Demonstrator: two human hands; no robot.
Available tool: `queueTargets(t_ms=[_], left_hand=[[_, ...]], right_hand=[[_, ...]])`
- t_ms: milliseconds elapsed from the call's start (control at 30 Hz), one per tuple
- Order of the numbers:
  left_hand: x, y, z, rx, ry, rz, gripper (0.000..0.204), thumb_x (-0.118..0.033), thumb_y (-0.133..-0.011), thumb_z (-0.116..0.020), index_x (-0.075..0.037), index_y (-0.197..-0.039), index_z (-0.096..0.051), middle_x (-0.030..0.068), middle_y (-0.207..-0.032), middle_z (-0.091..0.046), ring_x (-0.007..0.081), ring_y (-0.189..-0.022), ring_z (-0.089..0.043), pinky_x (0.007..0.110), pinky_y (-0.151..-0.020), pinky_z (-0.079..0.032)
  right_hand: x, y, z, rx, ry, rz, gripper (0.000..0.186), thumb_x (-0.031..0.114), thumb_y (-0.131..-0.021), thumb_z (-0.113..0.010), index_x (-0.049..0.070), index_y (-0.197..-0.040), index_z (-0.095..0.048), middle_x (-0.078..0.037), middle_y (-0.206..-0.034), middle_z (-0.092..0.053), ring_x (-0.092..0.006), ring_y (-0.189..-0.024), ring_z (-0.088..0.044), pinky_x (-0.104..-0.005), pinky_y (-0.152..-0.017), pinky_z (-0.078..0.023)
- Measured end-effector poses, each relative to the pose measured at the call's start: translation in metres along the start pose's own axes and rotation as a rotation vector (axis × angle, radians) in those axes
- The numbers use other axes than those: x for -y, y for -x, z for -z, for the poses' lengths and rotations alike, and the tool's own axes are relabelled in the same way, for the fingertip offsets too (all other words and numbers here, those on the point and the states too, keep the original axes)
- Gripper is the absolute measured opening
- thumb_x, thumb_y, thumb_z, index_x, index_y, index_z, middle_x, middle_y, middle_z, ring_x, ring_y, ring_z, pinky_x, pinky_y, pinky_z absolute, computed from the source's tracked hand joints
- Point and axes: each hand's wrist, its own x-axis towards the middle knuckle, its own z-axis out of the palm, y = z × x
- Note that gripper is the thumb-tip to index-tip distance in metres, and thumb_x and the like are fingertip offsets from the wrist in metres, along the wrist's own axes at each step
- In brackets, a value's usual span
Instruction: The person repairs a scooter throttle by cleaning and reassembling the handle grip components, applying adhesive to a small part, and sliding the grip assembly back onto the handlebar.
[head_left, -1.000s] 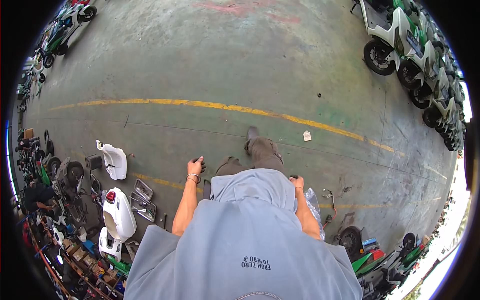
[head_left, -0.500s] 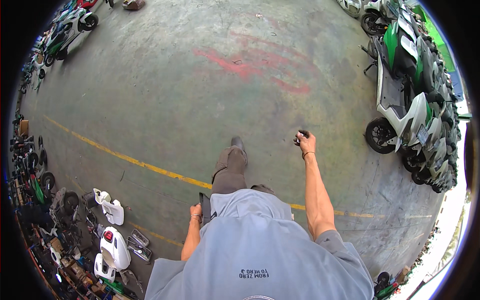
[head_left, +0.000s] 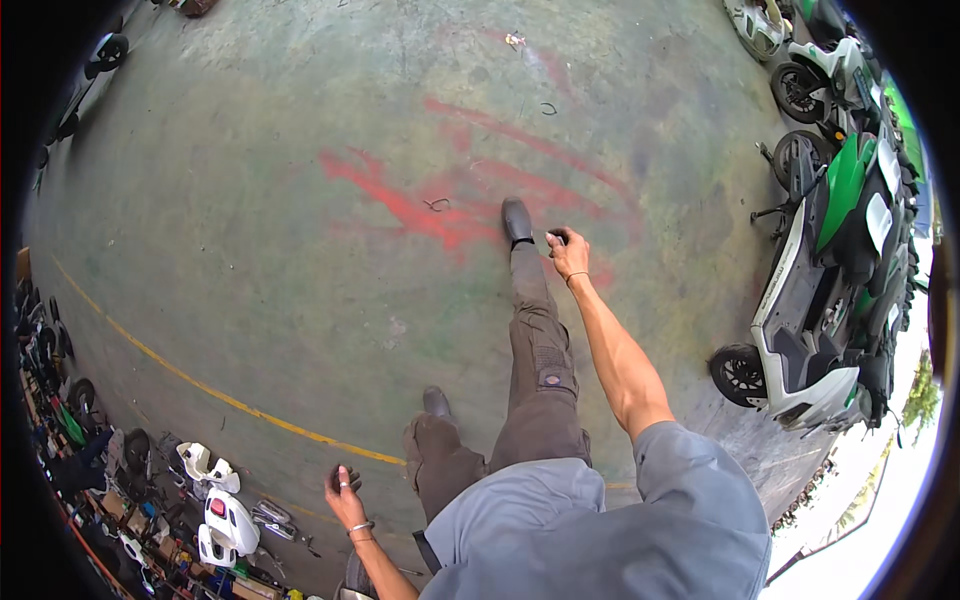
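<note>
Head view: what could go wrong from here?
The dark curved scrap on the red-stained floor lies left of the forward boot; stepping on it might cause a slip. Scooters stand close together on the right, so veering that way could mean a knock. The right hand is curled; I can't tell whether it holds anything, but a small item could drop.

The right arm [head_left: 622, 362] stretches forward, its right hand [head_left: 566, 250] turned inward with fingers [head_left: 572, 234] curled, while the left forearm [head_left: 380, 568] slants outward, its left hand [head_left: 343, 491] low and loosely half-curled.
</note>
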Motion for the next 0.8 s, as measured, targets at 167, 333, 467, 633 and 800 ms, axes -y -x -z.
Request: queueTargets(t_ms=[167,333,467,633,800], left_hand=[[0.017,0.026,-0.099,-0.139,-0.080,0.402,0.033,-0.023,-0.096,-0.065,0.002,-0.117,-0.061,0.0111,-0.094,-0.068,0.0199,-0.075,-0.068,0.032,-0.066,-0.056],[-0.086,0.022,-0.257,0.384,-0.335,0.565,0.033,-0.012,-0.098,-0.061,0.004,-0.127,-0.058,0.0113,-0.112,-0.066,0.0192,-0.099,-0.061,0.034,-0.088,-0.050],[-0.134,0.004,-0.341,0.397,-0.271,0.605,0.037,-0.016,-0.098,-0.062,0.003,-0.129,-0.058,0.0121,-0.117,-0.066,0.0197,-0.102,-0.062,0.033,-0.090,-0.050],[-0.136,0.000,-0.362,0.364,-0.170,0.514,0.037,-0.019,-0.098,-0.062,0.002,-0.128,-0.059,0.0114,-0.117,-0.066,0.0184,-0.101,-0.062,0.032,-0.089,-0.050],[-0.174,-0.009,-0.353,0.089,-0.109,0.403,0.028,-0.015,-0.093,-0.067,0.002,-0.115,-0.065,0.0104,-0.095,-0.069,0.0196,-0.079,-0.068,0.033,-0.068,-0.058]], right_hand=[[-0.035,-0.245,-0.091,-0.019,0.190,-0.012,0.021,0.018,-0.087,-0.069,0.009,-0.106,-0.071,-0.020,-0.096,-0.072,-0.0359,-0.094,-0.069,-0.0427,-0.081,-0.053],[-0.086,-0.441,-0.129,-0.060,0.357,-0.036,0.025,0.019,-0.088,-0.067,0.015,-0.113,-0.069,-0.016,-0.099,-0.072,-0.0371,-0.098,-0.067,-0.0457,-0.083,-0.053],[-0.133,-0.521,-0.134,-0.048,0.550,-0.080,0.025,0.021,-0.088,-0.068,0.018,-0.114,-0.068,-0.016,-0.103,-0.071,-0.0370,-0.100,-0.066,-0.0475,-0.084,-0.052],[-0.132,-0.533,-0.125,-0.030,0.537,-0.031,0.019,0.021,-0.089,-0.066,0.015,-0.108,-0.068,-0.016,-0.102,-0.070,-0.0384,-0.097,-0.066,-0.0483,-0.080,-0.052],[-0.064,-0.389,-0.178,0.419,0.064,0.044,0.025,0.021,-0.087,-0.070,0.001,-0.102,-0.068,-0.019,-0.087,-0.071,-0.0289,-0.081,-0.069,-0.0378,-0.076,-0.052]])
